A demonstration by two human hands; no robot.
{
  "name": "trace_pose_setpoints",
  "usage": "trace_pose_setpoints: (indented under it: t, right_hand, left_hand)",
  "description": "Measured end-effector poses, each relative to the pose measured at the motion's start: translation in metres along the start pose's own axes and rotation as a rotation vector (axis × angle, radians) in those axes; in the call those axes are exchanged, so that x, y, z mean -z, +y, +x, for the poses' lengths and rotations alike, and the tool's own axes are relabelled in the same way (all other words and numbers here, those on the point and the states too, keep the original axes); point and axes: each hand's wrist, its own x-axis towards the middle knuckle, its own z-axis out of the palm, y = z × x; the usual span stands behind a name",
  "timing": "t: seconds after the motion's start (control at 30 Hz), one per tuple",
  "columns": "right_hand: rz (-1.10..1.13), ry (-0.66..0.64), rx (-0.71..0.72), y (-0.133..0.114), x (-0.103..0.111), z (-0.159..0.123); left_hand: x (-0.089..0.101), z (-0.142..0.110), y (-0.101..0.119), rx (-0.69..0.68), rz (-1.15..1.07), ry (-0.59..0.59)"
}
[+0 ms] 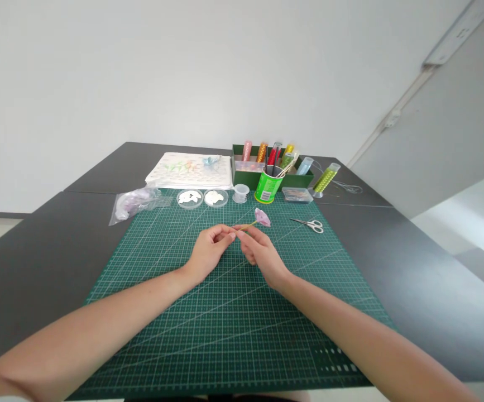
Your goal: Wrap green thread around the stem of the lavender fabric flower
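My left hand (209, 250) and my right hand (259, 252) meet over the middle of a green cutting mat (225, 329). Both pinch the thin stem of a small pink paper flower (262, 217), whose head points away to the right, just above the mat. The fingers of both hands are closed on the stem. Small white scissors (311, 224) lie on the mat to the right of my right hand.
At the mat's far edge stand two clear dishes of white pieces (202, 197), a small clear cup (240, 193), a green can of tools (268, 186) and a green tray of bead tubes (273, 162). A plastic bag (135, 202) lies left, white sheets (191, 170) behind.
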Motion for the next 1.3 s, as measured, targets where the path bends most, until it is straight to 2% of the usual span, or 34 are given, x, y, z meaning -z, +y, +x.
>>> trace_pose_setpoints:
  t: [0.1, 0.2, 0.37, 0.43, 0.53, 0.67, 0.73, 0.8, 0.9, 1.03, 1.2, 1.3]
  right_hand:
    - [-0.035, 0.19, 0.043, 0.003, -0.003, 0.0]
    - [-0.04, 0.267, 0.064, 0.006, -0.004, 0.0]
    - [-0.041, 0.244, 0.072, 0.004, -0.001, 0.001]
    - [-0.117, 0.245, 0.09, 0.004, 0.003, 0.003]
    - [-0.327, 0.2, 0.18, 0.005, 0.011, 0.006]
    - [-0.585, 0.034, 0.324, 0.007, 0.02, 0.006]
    - [-0.773, -0.037, 0.355, 0.007, 0.023, 0.004]
    - [-0.979, -0.049, 0.392, 0.007, 0.028, 0.005]
    - [-1.158, 0.011, 0.456, 0.005, 0.041, 0.011]
    - [-1.267, 0.134, 0.489, -0.001, 0.072, 0.029]
    - [-1.33, 0.376, 0.438, -0.006, 0.117, 0.046]
    - [-1.344, 0.475, 0.42, -0.006, 0.135, 0.051]
  left_hand:
    - [0.0, 0.001, 0.0, 0.014, 0.009, 0.04]
    - [0.0, 0.001, 0.0, 0.006, -0.004, 0.04]
    - [-0.001, 0.001, -0.001, -0.012, -0.004, 0.042]
    - [0.0, 0.0, 0.0, -0.004, -0.037, 0.059]
    - [0.001, 0.001, 0.002, 0.038, -0.104, 0.092]
    - [0.003, 0.002, 0.005, 0.104, -0.21, 0.122]
    - [0.004, 0.003, 0.005, 0.126, -0.273, 0.122]
    - [0.005, 0.005, 0.006, 0.142, -0.355, 0.112]
    - [0.007, 0.007, 0.007, 0.171, -0.48, 0.078]
    - [0.008, 0.01, 0.008, 0.21, -0.56, 0.012]
    - [0.009, 0.009, 0.008, 0.224, -0.571, -0.018]
    - [0.01, 0.009, 0.007, 0.231, -0.558, -0.027]
